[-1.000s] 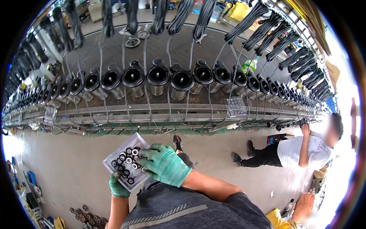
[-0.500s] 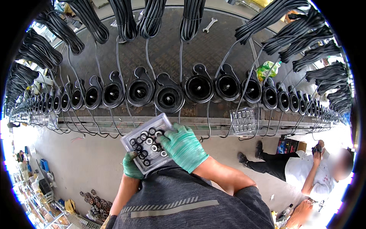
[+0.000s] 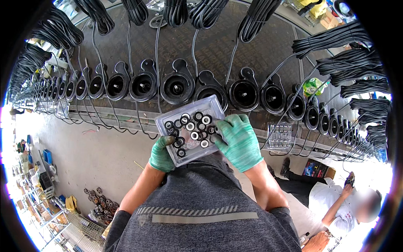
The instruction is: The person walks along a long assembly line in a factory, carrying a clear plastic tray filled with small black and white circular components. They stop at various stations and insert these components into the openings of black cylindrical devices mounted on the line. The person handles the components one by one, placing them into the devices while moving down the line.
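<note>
My left hand (image 3: 162, 154), in a green glove, grips the near left edge of a clear plastic tray (image 3: 214, 106). The tray holds several small black and white ring-shaped parts (image 3: 192, 127). My right hand (image 3: 240, 139), also green-gloved, reaches over the tray's right side with its fingertips among the rings; whether it pinches one I cannot tell. Just beyond the tray runs a long row of black round housings (image 3: 177, 87) on a conveyor, each with a black cable leading up to a coiled bundle (image 3: 175, 10).
A second clear tray (image 3: 280, 135) hangs on the conveyor rail at right. A person in a white shirt (image 3: 336, 200) crouches on the floor at lower right. Dark round parts (image 3: 97, 201) and shelving (image 3: 37, 185) lie at lower left.
My view has moved closer to the conveyor, so the housings look larger. The tray has risen toward the row, and my right hand has shifted to its right side.
</note>
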Demonstrator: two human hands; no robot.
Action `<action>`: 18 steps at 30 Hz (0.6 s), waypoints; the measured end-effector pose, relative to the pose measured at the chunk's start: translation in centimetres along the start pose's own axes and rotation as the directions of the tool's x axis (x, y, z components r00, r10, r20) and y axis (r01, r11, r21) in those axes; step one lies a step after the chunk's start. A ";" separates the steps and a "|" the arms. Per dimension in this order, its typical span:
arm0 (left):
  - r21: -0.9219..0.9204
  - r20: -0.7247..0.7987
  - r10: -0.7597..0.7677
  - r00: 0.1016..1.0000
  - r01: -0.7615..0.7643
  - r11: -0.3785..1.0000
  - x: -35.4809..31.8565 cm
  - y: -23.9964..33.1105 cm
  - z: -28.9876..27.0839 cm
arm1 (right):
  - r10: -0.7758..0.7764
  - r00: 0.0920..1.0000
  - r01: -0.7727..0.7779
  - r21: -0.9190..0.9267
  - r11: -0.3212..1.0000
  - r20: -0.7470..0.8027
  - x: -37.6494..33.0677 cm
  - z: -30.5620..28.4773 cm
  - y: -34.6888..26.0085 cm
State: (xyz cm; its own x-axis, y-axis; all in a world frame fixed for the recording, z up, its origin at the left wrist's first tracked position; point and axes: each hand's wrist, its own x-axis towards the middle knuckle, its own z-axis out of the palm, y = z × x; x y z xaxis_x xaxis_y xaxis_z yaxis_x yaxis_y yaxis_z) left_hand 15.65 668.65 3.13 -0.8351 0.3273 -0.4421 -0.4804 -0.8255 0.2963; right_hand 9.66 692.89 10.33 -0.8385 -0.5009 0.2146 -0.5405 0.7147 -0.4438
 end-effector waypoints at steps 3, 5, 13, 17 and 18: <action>0.009 0.013 -0.003 1.000 0.002 1.000 -0.1 0.4 -0.3 | 0.038 0.987 -0.022 -0.104 0.994 0.153 1.2 1.1 0.1; -0.006 0.015 -0.009 1.000 0.009 1.000 -0.2 0.4 -0.4 | 0.037 0.991 -0.020 -0.130 0.991 0.126 1.0 1.4 -0.2; 0.039 -0.020 0.052 0.998 -0.051 0.998 -0.8 1.0 -1.7 | 0.113 0.973 -0.089 0.122 0.988 -0.202 1.2 0.6 1.7; 0.038 -0.068 0.110 0.992 -0.107 0.994 -1.6 1.5 -2.1 | 0.644 0.758 -0.540 0.456 0.707 -0.102 1.2 0.3 10.2; 0.064 -0.082 0.123 0.989 -0.118 0.991 -1.7 1.6 -2.4 | 0.686 0.726 -0.599 0.444 0.666 -0.050 1.4 1.0 12.1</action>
State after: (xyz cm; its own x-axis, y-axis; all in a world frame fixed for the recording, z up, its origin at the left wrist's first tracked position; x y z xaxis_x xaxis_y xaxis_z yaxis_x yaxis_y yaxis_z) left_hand 16.99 665.70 2.36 -0.8630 0.1842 -0.4704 -0.3944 -0.8275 0.3996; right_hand 2.02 700.35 4.36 -0.9829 0.1509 -0.1054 0.1729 0.5598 -0.8104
